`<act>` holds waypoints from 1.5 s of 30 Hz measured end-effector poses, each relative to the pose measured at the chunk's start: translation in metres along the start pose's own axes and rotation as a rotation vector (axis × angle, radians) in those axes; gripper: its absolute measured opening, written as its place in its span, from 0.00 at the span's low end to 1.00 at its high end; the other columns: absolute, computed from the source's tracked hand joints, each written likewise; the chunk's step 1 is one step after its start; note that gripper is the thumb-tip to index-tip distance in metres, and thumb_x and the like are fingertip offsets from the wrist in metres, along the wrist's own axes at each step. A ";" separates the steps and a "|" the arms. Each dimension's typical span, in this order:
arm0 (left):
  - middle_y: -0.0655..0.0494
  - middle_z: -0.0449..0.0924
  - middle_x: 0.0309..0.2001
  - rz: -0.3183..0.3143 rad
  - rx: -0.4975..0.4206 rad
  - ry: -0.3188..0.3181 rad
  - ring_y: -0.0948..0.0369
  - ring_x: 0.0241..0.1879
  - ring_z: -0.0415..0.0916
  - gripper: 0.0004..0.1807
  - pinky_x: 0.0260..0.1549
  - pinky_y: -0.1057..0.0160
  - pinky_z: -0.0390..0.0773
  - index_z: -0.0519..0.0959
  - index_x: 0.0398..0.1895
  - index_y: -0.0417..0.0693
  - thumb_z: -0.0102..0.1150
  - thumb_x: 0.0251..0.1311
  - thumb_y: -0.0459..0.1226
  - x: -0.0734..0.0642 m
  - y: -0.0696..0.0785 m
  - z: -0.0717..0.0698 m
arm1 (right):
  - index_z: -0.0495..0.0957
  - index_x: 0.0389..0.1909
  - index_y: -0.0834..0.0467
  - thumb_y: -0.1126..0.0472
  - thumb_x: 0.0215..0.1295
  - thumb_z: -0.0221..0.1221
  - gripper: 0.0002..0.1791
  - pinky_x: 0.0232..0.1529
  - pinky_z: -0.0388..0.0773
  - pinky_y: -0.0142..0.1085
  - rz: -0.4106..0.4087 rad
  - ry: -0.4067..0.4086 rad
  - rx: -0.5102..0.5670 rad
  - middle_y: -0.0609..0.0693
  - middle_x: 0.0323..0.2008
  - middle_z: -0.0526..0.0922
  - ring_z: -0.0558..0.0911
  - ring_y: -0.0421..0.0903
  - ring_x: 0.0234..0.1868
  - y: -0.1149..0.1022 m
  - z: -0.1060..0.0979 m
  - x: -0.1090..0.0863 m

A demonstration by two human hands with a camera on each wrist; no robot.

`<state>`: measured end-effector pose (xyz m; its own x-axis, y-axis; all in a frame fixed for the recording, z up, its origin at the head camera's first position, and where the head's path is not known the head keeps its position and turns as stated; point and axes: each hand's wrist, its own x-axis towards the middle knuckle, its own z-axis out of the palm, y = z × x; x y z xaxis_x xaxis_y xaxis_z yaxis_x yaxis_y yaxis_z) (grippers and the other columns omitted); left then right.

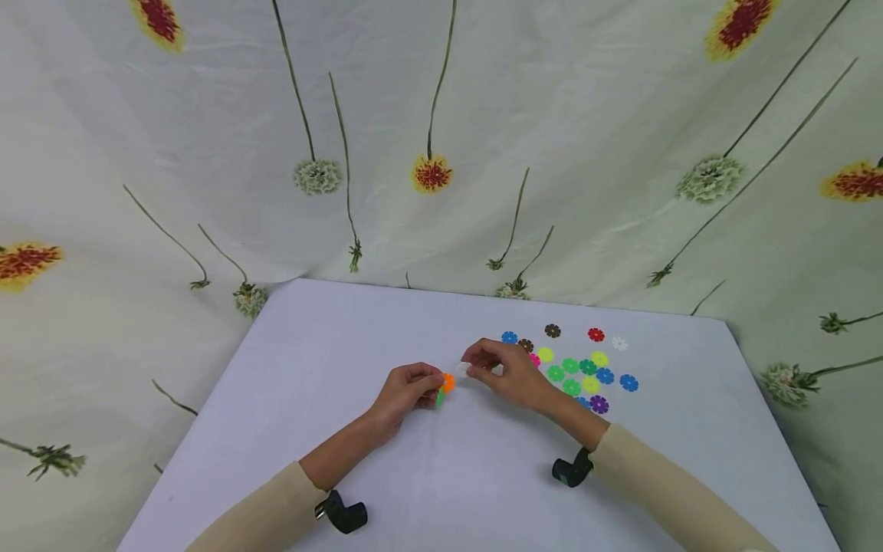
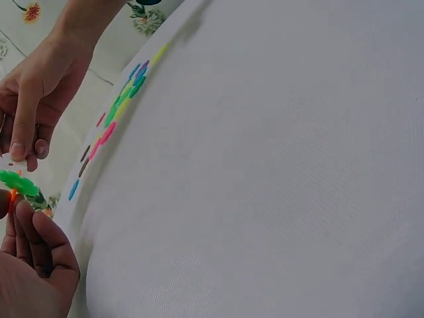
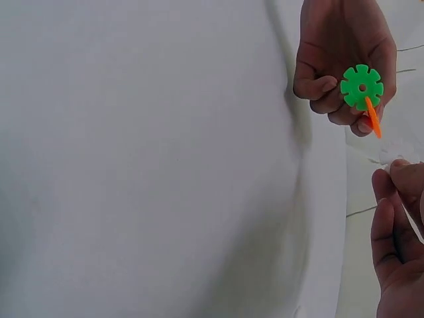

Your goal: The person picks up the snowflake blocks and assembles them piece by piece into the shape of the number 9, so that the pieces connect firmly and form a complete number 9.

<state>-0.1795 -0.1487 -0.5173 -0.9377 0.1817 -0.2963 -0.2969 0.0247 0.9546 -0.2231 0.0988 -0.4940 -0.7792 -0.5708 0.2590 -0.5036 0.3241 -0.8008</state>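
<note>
My left hand (image 1: 408,391) pinches an orange notched disc (image 1: 449,382), which is slotted crosswise into a green notched disc (image 3: 362,87). In the right wrist view the green disc faces the camera, with the orange one edge-on below it. Close on the right, my right hand (image 1: 509,371) holds a white notched disc (image 3: 396,152) between thumb and fingers. A small gap parts the white disc from the orange one in the head view. In the left wrist view the right hand's thumb covers part of the white disc (image 2: 13,163).
Several loose discs lie on the white table (image 1: 331,337) to the right, among them a red disc (image 1: 596,334), a purple disc (image 1: 599,404) and a blue disc (image 1: 628,382). A flower-printed cloth (image 1: 386,92) hangs behind. Black wrist cameras (image 1: 572,468) sit on both wrists.
</note>
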 end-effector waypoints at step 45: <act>0.60 0.81 0.28 0.010 0.060 -0.021 0.62 0.29 0.73 0.13 0.33 0.68 0.75 0.82 0.48 0.33 0.64 0.74 0.38 -0.002 -0.002 0.010 | 0.88 0.42 0.52 0.65 0.71 0.69 0.05 0.47 0.87 0.32 0.015 -0.031 0.005 0.46 0.40 0.92 0.88 0.37 0.39 -0.010 0.007 -0.006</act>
<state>-0.1753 -0.1391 -0.5180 -0.9364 0.2029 -0.2863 -0.2752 0.0815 0.9579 -0.2112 0.0937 -0.4912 -0.7745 -0.5893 0.2300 -0.4902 0.3292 -0.8070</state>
